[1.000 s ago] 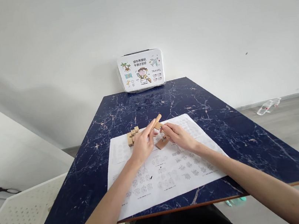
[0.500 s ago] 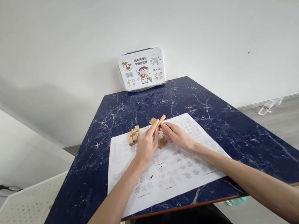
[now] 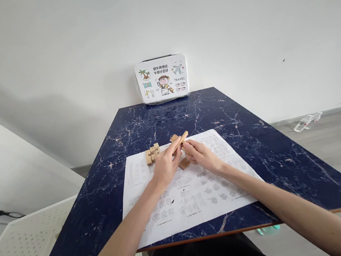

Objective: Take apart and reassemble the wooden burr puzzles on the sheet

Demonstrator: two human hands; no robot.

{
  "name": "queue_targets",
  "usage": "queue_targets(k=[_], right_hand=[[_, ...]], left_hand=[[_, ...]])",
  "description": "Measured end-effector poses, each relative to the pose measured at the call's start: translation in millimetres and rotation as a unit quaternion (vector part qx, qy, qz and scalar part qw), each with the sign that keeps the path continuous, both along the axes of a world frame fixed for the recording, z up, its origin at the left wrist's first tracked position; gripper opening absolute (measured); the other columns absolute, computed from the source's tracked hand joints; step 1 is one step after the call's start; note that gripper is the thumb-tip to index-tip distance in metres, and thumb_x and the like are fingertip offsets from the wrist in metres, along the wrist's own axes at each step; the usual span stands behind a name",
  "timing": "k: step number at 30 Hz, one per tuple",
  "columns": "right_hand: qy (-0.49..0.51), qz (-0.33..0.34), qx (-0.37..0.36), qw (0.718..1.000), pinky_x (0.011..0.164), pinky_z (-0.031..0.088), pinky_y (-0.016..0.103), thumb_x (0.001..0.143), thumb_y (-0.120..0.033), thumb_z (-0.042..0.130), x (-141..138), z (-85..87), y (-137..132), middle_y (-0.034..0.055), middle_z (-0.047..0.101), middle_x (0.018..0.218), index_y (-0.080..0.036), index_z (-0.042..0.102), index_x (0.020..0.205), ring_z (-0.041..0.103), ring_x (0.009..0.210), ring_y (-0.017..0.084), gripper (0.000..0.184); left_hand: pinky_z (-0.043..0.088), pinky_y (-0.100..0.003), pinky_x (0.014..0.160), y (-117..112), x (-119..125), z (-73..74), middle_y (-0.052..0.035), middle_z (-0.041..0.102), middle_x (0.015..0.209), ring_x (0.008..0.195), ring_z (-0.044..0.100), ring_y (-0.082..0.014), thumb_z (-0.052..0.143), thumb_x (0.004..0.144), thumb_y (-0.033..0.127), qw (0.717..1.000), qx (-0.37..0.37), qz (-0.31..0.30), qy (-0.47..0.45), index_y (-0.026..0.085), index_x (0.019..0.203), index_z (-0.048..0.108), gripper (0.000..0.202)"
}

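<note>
Above a white printed sheet (image 3: 160, 232), both hands meet around small wooden puzzle pieces (image 3: 184, 135). My left hand (image 3: 166, 163) is closed, its fingers wrapped against a light wooden stick that points up and to the right. Fingers of my right hand (image 3: 203, 155) pinch the same pieces from the other side. Below the fingers a darker, flat wooden piece (image 3: 184, 163) shows; whether it is held or lies on the sheet I cannot tell. To the left, a cluster of notched wooden blocks (image 3: 152, 154) sits at the sheet's far edge. The inner fingertips are partly hidden.
A blue marbled table (image 3: 259, 162) carries the sheet. At its far end a white cartoon-printed case (image 3: 163, 80) leans against the wall. White perforated shelving (image 3: 20, 240) stands at the left. On the floor at right lies a clear plastic object (image 3: 307, 122).
Both hands stay in nearly the same place. The stick between them has shifted slightly, and my right fingers have moved a little on the wooden pieces.
</note>
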State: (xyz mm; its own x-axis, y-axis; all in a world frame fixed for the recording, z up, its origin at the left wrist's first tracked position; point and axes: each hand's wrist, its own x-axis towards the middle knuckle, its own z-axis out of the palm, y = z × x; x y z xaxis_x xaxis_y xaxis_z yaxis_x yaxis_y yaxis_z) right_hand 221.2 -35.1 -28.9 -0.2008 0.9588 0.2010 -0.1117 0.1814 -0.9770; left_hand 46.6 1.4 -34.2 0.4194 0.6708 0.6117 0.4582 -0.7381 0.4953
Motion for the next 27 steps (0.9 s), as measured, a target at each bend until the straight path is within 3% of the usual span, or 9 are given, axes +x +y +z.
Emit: queue_targets(k=[4, 7, 11, 14, 16, 20, 22, 25, 27], right_hand=[[0.034, 0.019, -0.031, 0.999, 0.052, 0.02, 0.03, 0.096, -0.07, 0.058, 2.0, 6.7, -1.7, -0.0078, 0.032, 0.064, -0.025, 0.046, 0.084, 0.02, 0.053, 0.011, 0.048], [0.088, 0.039, -0.065, 0.993, 0.05, 0.016, 0.03, 0.098, -0.061, 0.06, 6.7, 13.0, -2.4, -0.0089, 0.027, 0.06, -0.025, 0.044, 0.079, 0.015, 0.052, 0.011, 0.045], [0.158, 0.091, -0.116, 0.977, 0.047, 0.015, 0.029, 0.102, -0.044, 0.056, 14.8, 14.5, -1.4, -0.0102, 0.019, 0.052, -0.023, 0.048, 0.073, 0.01, 0.048, 0.011, 0.038], [0.181, 0.156, -0.149, 0.96, 0.043, 0.018, 0.027, 0.102, -0.039, 0.054, 17.8, 8.7, 1.2, -0.0099, 0.02, 0.047, -0.023, 0.045, 0.066, 0.011, 0.044, 0.01, 0.041], [0.198, 0.207, -0.163, 0.944, 0.039, 0.018, 0.025, 0.1, -0.038, 0.054, 18.1, 4.2, 2.9, -0.0103, 0.02, 0.044, -0.023, 0.041, 0.061, 0.011, 0.04, 0.008, 0.044], [0.21, 0.269, -0.183, 0.922, 0.035, 0.014, 0.021, 0.099, -0.036, 0.052, 16.3, 2.4, 2.6, -0.0125, 0.021, 0.044, -0.019, 0.057, 0.074, 0.009, 0.036, 0.007, 0.03], [0.181, 0.265, -0.18, 0.93, 0.035, 0.013, 0.021, 0.101, -0.04, 0.05, 14.0, 5.1, 0.1, -0.013, 0.024, 0.044, -0.018, 0.063, 0.086, 0.008, 0.036, 0.007, 0.03], [0.092, 0.182, -0.129, 0.97, 0.039, 0.016, 0.023, 0.105, -0.055, 0.044, 9.9, 9.1, -3.6, -0.0114, 0.028, 0.045, -0.018, 0.065, 0.088, 0.014, 0.038, 0.008, 0.045], [0.005, 0.067, -0.067, 0.995, 0.044, 0.023, 0.025, 0.106, -0.062, 0.04, 9.1, 9.4, -4.2, -0.0082, 0.035, 0.048, -0.02, 0.064, 0.085, 0.025, 0.041, 0.01, 0.053]], left_hand=[[0.059, -0.034, 0.075, -0.8, -0.3, 5.2, -0.007, 0.077, 0.12, 0.084, 0.074, -0.0197, 0.05, 0.108, 0.035, 1.0, -0.006, 0.0, 0.005, 0.03, 0.146, 0.056, 0.038], [0.058, -0.034, 0.078, -1.6, 0.1, 10.5, -0.0081, 0.072, 0.12, 0.087, 0.07, -0.0188, 0.054, 0.106, 0.043, 0.999, -0.042, 0.005, -0.024, 0.028, 0.148, 0.049, 0.045], [0.054, -0.042, 0.095, -2.4, 0.5, 17.2, -0.0143, 0.058, 0.128, 0.107, 0.062, -0.0244, 0.054, 0.102, 0.061, 0.997, -0.02, 0.017, -0.076, 0.023, 0.149, 0.043, 0.061], [0.045, -0.048, 0.111, -4.7, 0.1, 21.4, -0.0174, 0.05, 0.145, 0.128, 0.054, -0.0309, 0.048, 0.097, 0.075, 0.997, -0.016, -0.053, -0.061, 0.024, 0.149, 0.043, 0.073], [0.042, -0.049, 0.113, -7.5, 0.0, 23.3, -0.0166, 0.054, 0.145, 0.131, 0.053, -0.0326, 0.044, 0.096, 0.081, 0.992, -0.044, -0.108, -0.047, 0.025, 0.145, 0.048, 0.074], [0.049, -0.041, 0.094, -13.1, 1.6, 24.5, -0.0113, 0.071, 0.109, 0.101, 0.066, -0.0265, 0.038, 0.099, 0.078, 0.983, -0.116, -0.114, -0.079, 0.022, 0.12, 0.06, 0.064], [0.048, -0.036, 0.083, -13.9, 3.8, 24.0, -0.0044, 0.07, 0.083, 0.081, 0.065, -0.0209, 0.038, 0.104, 0.071, 0.976, -0.156, -0.105, -0.111, 0.022, 0.107, 0.06, 0.054], [0.045, -0.03, 0.069, -10.8, 7.8, 22.0, 0.0026, 0.059, 0.065, 0.062, 0.056, -0.015, 0.044, 0.106, 0.063, 0.952, -0.216, -0.096, -0.194, 0.023, 0.095, 0.055, 0.044], [0.04, -0.028, 0.058, -6.2, 9.5, 20.1, 0.0043, 0.054, 0.064, 0.055, 0.05, -0.0125, 0.05, 0.103, 0.066, 0.926, -0.255, -0.079, -0.266, 0.023, 0.09, 0.054, 0.045]])
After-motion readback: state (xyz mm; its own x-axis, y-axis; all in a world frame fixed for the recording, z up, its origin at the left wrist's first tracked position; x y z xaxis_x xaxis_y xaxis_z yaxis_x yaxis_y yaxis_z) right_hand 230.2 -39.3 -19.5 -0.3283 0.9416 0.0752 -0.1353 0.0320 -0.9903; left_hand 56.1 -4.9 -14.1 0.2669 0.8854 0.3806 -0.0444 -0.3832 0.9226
